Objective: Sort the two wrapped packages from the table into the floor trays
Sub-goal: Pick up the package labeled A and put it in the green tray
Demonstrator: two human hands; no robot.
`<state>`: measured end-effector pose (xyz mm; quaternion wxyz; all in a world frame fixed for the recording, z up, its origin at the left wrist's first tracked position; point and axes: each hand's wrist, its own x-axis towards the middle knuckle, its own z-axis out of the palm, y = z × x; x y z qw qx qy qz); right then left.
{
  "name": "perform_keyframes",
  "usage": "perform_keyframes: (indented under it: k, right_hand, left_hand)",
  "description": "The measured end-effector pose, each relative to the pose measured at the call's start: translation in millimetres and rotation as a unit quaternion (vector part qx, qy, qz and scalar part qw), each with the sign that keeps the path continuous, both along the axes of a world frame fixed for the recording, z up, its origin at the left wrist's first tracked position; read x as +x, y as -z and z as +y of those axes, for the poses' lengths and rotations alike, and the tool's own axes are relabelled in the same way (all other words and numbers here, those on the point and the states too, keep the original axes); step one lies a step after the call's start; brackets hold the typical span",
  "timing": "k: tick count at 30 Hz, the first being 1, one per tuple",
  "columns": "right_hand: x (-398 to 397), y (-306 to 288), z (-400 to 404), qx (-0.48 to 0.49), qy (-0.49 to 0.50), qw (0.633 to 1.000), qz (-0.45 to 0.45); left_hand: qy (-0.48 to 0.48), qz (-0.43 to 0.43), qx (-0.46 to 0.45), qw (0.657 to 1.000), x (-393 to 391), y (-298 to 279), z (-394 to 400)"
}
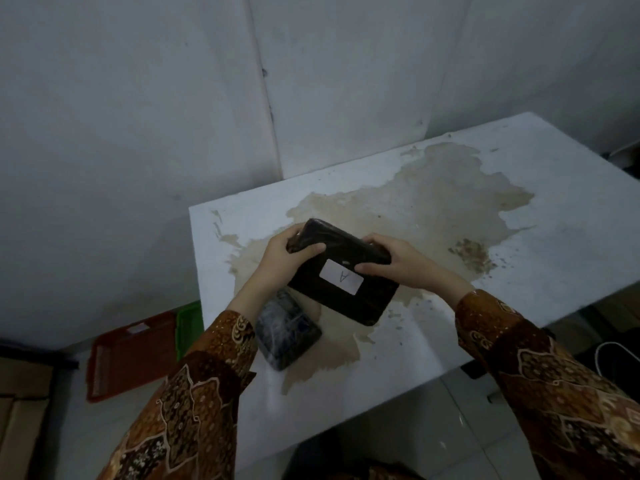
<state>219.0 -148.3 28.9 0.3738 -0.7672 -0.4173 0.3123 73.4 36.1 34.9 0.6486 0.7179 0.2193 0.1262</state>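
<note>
- Head view: both hands hold one wrapped package (343, 275) above the white surface (519, 209). Black wrap, white label (341, 277) facing up, marked with what looks like a handwritten "A".
- Left hand (280, 258): grip clamped on the package's 10 o'clock end, thumb on top, fingers curled around the far edge.
- Right hand (391, 259): grip clamped on the far long edge toward 2 o'clock, thumb lying across the top face next to the label.
- Long axis of the held package runs roughly 10 o'clock to 4 o'clock; near corner overhangs toward 5 o'clock, unsupported.
- Second package (287, 330): dark, shiny wrap, lies flat on the surface at 7 o'clock of the held one, partly under the left wrist. Untouched.
- Floor trays: red tray (131, 355) and green tray (188, 327) side by side, off the surface's left edge, at 8 o'clock from the grip.
- Judgement: left hand is nearer the trays, so the carry goes left and down past the surface edge. Which tray matches "A" cannot be read; a pale tag shows on the red tray, illegible.
</note>
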Motion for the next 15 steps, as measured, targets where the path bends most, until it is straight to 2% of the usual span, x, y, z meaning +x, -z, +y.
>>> perform_keyframes:
  k: [1, 3, 7, 10, 13, 15]
  right_hand:
    - [-5, -2, -2, -0.008, -0.011, 1.000, 0.004]
    - [-14, -4, -7, 0.009, 0.003, 0.999, 0.031]
    - [-34, 0, -22, 0.070, 0.070, 0.992, 0.072]
    - [-50, 9, -32, 0.079, 0.093, 0.991, 0.053]
    - [-66, 17, -38, 0.100, 0.116, 0.984, 0.093]
    - [-74, 21, -33, 0.140, 0.166, 0.967, 0.134]
  left_hand:
    - [-0.002, 0.003, 0.016, 1.000, 0, -4, -5]
    - [-0.068, 0.006, 0.029, 0.997, 1, -7, -16]
    - [-0.238, -0.010, -0.071, 0.969, -7, -3, -48]
    - [-0.288, -0.024, -0.145, 0.946, -21, 7, -71]
    - [-0.324, -0.075, -0.251, 0.909, -33, 16, -81]
    - [-0.295, -0.079, -0.270, 0.913, -37, 21, -87]
